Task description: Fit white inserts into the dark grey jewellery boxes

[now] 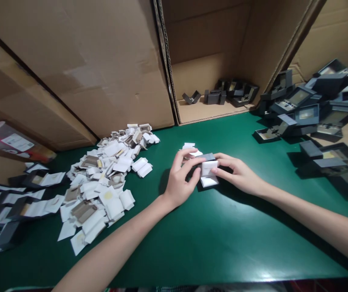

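Note:
My left hand (182,178) and my right hand (237,173) meet at the middle of the green table (228,239). Between them they hold a small grey hinged box (208,157) with a white insert (209,167) in it. The left thumb and fingers pinch the box's left side. From the right, the fingertips of the other hand press on the white insert. A few loose white pieces (189,146) lie just behind the box.
A heap of white and tan card inserts (103,190) covers the table's left. Dark box parts with white inserts (16,207) lie at far left. Open grey boxes (310,105) pile up at right. An open cardboard carton (210,65) holding more grey boxes stands behind.

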The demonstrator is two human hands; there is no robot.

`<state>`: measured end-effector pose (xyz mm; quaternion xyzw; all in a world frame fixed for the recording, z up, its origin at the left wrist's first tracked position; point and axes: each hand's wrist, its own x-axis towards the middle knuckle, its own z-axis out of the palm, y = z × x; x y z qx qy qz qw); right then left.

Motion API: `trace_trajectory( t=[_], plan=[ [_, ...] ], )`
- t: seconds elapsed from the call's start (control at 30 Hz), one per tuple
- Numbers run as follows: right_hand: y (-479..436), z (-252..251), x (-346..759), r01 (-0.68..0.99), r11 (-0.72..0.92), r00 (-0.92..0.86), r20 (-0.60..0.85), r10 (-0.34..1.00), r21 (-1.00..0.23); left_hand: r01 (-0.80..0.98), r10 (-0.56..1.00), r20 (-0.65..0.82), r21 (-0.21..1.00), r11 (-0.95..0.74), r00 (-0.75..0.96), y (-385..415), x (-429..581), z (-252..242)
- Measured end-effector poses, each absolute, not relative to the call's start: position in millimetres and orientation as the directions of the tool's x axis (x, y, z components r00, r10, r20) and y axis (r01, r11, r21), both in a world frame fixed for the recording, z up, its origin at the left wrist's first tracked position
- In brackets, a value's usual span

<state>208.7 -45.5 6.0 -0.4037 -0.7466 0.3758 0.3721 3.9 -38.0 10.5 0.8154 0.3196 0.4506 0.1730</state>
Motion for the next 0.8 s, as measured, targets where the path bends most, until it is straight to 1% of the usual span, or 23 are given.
trace_trajectory(
  t=[0.17, 0.33, 0.47, 0.67, 0.73, 0.8],
  plan=[
    [-46.6, 5.3, 209.7, 0.366, 0.402, -0.383, 0.258, 0.887, -0.839, 0.317, 0.773, 0.436, 0.733, -0.602, 0.461, -29.1, 1.4, 7.9],
    [-50.8, 5.3, 209.8, 0.399, 0.459, -0.246, 0.389, 0.888, -0.794, 0.286, 0.822, 0.347, 0.816, -0.502, 0.452, -26.7, -0.3, 4.8],
    [-53.1, 5.9, 209.4, 0.406, 0.486, -0.212, 0.437, 0.874, -0.774, 0.263, 0.823, 0.303, 0.845, -0.465, 0.481, -27.1, 0.3, 4.2],
    [-52.4, 8.1, 212.1, 0.424, 0.537, -0.167, 0.52, 0.838, -0.729, 0.245, 0.831, 0.293, 0.862, -0.443, 0.473, -27.1, 0.9, 4.3],
    [-50.2, 9.5, 215.6, 0.413, 0.537, -0.215, 0.494, 0.843, -0.736, 0.259, 0.829, 0.287, 0.856, -0.447, 0.48, -27.6, 1.2, 4.9],
    [-47.4, 10.5, 219.5, 0.401, 0.505, -0.282, 0.422, 0.862, -0.764, 0.273, 0.826, 0.285, 0.848, -0.453, 0.486, -28.2, 1.7, 5.6]
  ],
)
